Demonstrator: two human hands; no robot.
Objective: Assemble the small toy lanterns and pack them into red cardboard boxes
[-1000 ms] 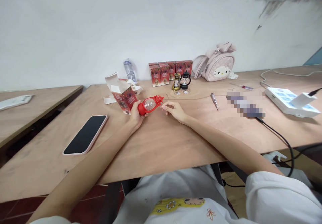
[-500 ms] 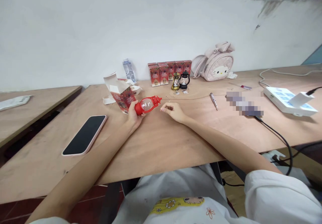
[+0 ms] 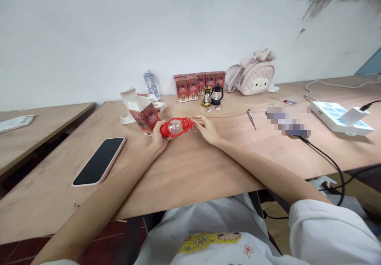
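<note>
My left hand (image 3: 160, 138) is wrapped around the base of a small red toy lantern (image 3: 176, 127) with a clear globe. The lantern lies sideways, its pointed top towards the right. At that top, my right hand (image 3: 207, 130) has its thumb and fingertips drawn together. What they pinch, if anything, is too small to make out. Just behind my left hand stands an opened red gift box (image 3: 145, 118) with white flaps up. A gold lantern (image 3: 206, 96) and a black lantern (image 3: 217, 95) stand upright farther back, with tiny scraps in front.
Several closed red boxes (image 3: 193, 87) line the wall beside a pink bag (image 3: 257, 78). A water bottle (image 3: 151, 84) stands behind the open box. A phone (image 3: 99, 161) lies at left. To the right are a screwdriver (image 3: 251, 119), another screwdriver (image 3: 288, 102) and a white power strip (image 3: 339, 118).
My right hand's fingertips have come up to the lantern's top, closing the small gap. The lantern has turned slightly in my left hand and lies more level.
</note>
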